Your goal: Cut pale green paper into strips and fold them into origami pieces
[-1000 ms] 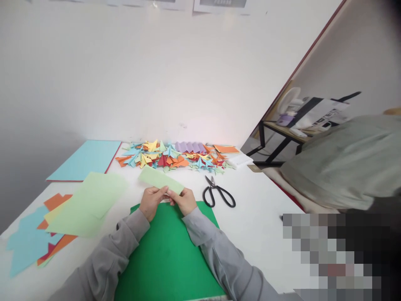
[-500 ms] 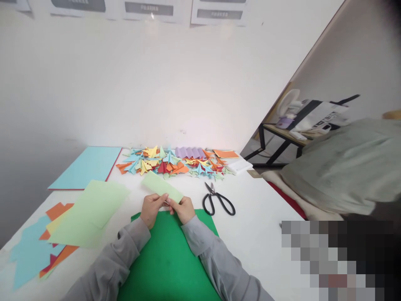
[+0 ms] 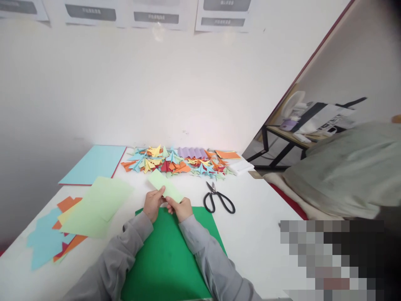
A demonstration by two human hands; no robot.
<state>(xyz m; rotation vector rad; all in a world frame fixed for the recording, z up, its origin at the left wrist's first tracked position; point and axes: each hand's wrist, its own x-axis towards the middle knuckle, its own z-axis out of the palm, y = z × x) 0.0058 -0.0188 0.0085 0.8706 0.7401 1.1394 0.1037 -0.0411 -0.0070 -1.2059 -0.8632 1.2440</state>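
Note:
A narrow light green paper strip (image 3: 163,184) slants between my two hands, above the far edge of a green sheet (image 3: 169,255). My left hand (image 3: 153,204) pinches its near edge, thumb on top. Close beside it, my right hand (image 3: 180,207) grips the strip's right part with thumb and curled fingers. Whether the strip is folded over cannot be made out. Black-handled scissors (image 3: 216,197) lie to the right of my right hand, blades slightly apart and pointing at the wall.
Folded paper planes (image 3: 147,161) in several colours line the wall, with a pleated purple paper (image 3: 192,153) among them. On the left are a light blue stack (image 3: 94,165), light green sheets (image 3: 94,207) and coloured scraps (image 3: 50,238). A person in a pale top (image 3: 351,167) is at the right.
My left hand has shifted its pinch, its thumb now pointing further up along the strip. The strip has swung slightly steeper. The whole view has shifted a little.

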